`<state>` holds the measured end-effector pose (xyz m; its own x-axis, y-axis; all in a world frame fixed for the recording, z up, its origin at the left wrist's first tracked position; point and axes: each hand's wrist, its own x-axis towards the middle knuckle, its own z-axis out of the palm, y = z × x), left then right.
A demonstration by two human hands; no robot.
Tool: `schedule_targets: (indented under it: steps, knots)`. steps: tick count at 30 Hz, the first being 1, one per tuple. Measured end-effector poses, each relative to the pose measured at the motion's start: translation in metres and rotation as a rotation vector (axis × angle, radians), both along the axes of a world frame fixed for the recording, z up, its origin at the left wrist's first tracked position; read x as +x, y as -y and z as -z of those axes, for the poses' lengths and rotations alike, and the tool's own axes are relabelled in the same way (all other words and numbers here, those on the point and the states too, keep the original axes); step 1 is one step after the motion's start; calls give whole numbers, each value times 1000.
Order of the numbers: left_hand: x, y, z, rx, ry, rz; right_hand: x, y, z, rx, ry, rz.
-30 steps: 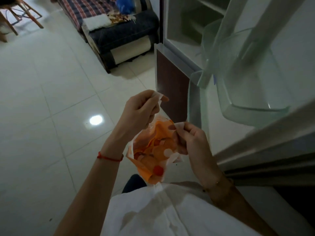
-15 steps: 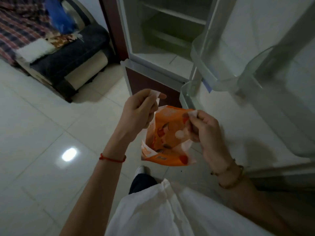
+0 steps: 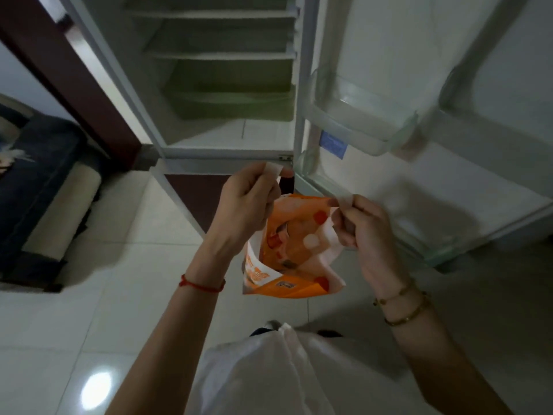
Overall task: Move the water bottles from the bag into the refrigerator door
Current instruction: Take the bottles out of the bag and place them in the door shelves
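An orange-and-white plastic bag [image 3: 294, 256] hangs between my hands in front of the open refrigerator. My left hand [image 3: 248, 202] pinches one white handle at the bag's left. My right hand [image 3: 363, 224] pinches the other handle at its right, so the bag's mouth is held apart. Its contents are blurred and I cannot make out any water bottles. The refrigerator door [image 3: 434, 121] stands open to the right, with a clear upper door shelf [image 3: 362, 127] and a lower door shelf [image 3: 398, 235] just beyond my right hand.
The refrigerator's inner shelves [image 3: 215, 55] and a green drawer [image 3: 233, 106] lie straight ahead. A dark sofa [image 3: 39, 187] stands at the left on the white tiled floor [image 3: 119, 265]. A dark red panel [image 3: 65, 70] runs beside the refrigerator.
My view has swung right and up toward the refrigerator, so its interior and door shelves now lie ahead. Both hands still hold the bag's handles, pulled slightly wider apart.
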<state>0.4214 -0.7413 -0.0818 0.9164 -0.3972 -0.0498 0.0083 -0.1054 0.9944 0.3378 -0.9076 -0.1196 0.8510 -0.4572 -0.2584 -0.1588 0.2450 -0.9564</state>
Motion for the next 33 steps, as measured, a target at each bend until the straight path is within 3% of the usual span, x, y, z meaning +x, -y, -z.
schedule_targets:
  steps: [16,33]
  knots:
    - [-15,-24,-3,-95,-32,254,-54,-39,10,-75,100,301]
    - [-30,-53,-13,-105,-58,327,-93,-79,36,-372,-194,458]
